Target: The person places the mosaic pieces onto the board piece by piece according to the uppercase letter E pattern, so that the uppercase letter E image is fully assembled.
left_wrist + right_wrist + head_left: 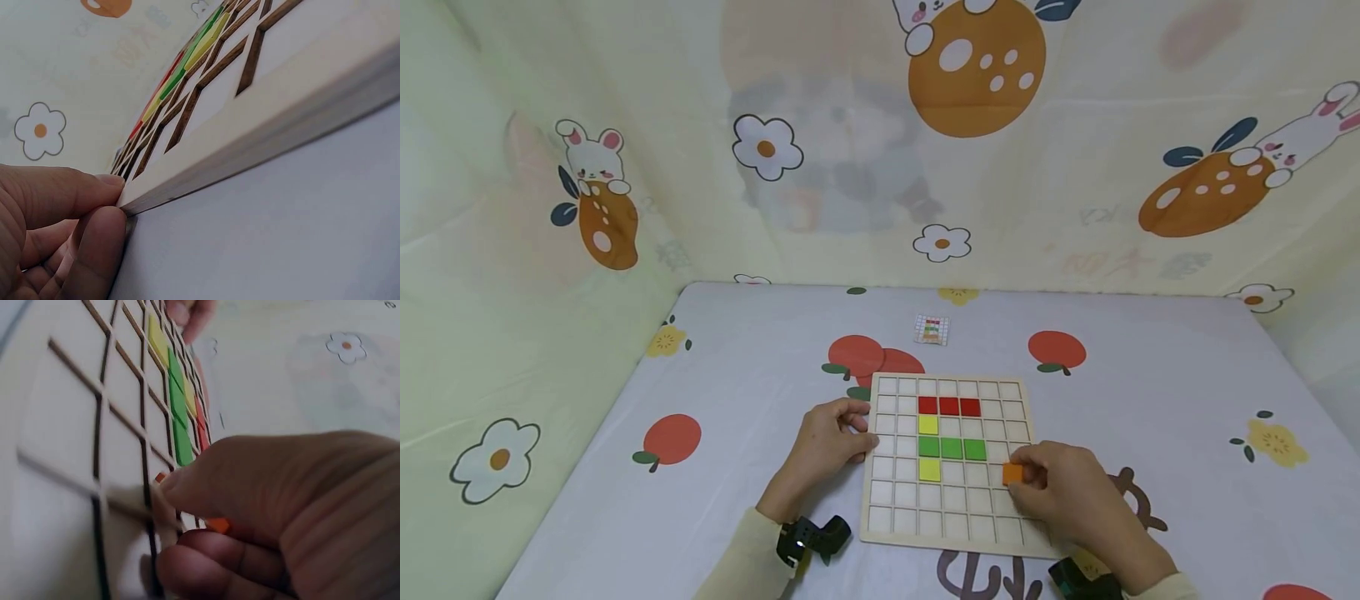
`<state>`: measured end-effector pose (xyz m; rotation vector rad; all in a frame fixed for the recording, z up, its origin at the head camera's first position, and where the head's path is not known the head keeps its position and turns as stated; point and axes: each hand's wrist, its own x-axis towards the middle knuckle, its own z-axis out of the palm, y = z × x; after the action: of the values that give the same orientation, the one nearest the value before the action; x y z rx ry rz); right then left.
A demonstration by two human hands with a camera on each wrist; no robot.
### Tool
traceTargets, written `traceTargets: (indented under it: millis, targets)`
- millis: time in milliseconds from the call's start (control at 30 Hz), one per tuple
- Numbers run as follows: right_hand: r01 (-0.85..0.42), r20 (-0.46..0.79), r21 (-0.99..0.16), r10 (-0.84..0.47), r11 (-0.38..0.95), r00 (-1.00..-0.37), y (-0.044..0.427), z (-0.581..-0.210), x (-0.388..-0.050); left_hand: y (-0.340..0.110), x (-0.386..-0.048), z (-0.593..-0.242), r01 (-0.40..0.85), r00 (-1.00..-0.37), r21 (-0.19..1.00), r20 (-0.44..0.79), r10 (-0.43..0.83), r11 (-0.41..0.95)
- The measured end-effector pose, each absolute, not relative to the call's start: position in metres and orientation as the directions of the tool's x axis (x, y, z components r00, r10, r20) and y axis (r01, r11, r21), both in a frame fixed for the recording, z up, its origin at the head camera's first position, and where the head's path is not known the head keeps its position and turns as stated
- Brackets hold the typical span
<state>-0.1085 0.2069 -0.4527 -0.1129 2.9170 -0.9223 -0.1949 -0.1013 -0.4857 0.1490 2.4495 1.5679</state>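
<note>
A square wooden grid board [955, 501] with pale cells lies on the table in the head view. My left hand [826, 435] pinches its left edge between thumb and fingers, as the left wrist view shows close up. Over the board's right side, my right hand [1070, 486] pinches an orange square tile [1012, 474]; the fingers hide part of it, and I cannot tell whether it touches a cell. Set in the grid are three red tiles [949, 406], a yellow tile [928, 425] below the leftmost red, three green tiles [951, 448], and another yellow tile [929, 470].
Behind the board lies a small card [932, 329] printed with a coloured grid pattern. A white cloth with fruit prints [760, 367] covers the table. Patterned curtains [842, 192] hang at the back and sides. Each wrist wears a dark camera [811, 540].
</note>
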Motion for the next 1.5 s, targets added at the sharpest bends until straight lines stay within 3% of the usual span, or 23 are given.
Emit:
traceTargets:
  millis: [200, 567, 1500]
  targets:
    - [-0.039, -0.064, -0.625, -0.101, 0.779, -0.993, 0.181, -0.454, -0.109, -0.102, -0.195, -0.486, -0.048, -0.968, 0.909, -0.145, 0.207, 0.414]
    - [-0.170, 0.011, -0.667, -0.219, 0.725, -0.976, 0.140, -0.460, -0.108, -0.103, -0.195, -0.487, -0.037, -0.968, 0.910, -0.136, 0.213, 0.414]
    - [-0.160, -0.001, -0.573, -0.196, 0.804, -0.981, 0.125, -0.465, -0.104, -0.102, -0.196, -0.487, -0.039, -0.968, 0.904, -0.140, 0.207, 0.425]
